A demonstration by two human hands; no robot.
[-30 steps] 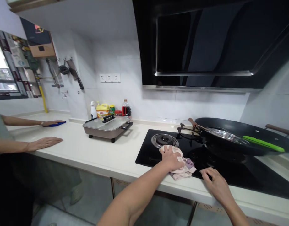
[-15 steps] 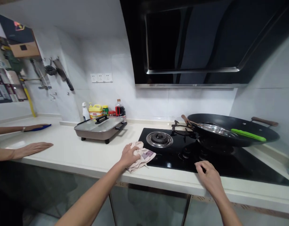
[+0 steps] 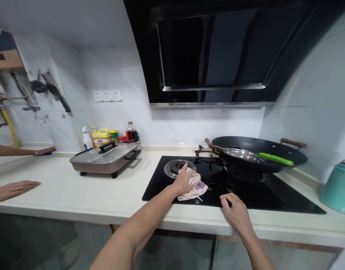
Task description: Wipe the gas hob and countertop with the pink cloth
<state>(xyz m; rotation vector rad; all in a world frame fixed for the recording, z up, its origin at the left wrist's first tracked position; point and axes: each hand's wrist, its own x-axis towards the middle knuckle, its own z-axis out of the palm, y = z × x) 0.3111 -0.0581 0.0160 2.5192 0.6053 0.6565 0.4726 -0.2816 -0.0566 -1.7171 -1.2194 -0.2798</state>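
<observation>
The left hand [image 3: 183,183] lies on a pale cloth [image 3: 195,192] at five o'clock from the burner [image 3: 176,166], forefinger outstretched; whether its other fingers grip cannot be told. At the cloth's four o'clock, the right hand [image 3: 236,208], loosely curled and half open, is by the stove's [image 3: 158,183] front edge.

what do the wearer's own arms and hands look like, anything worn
The left arm and right arm are bare as far as the view shows, without sleeves. The left hand and right hand wear no gloves; no watch, bracelet or ring shows.
</observation>
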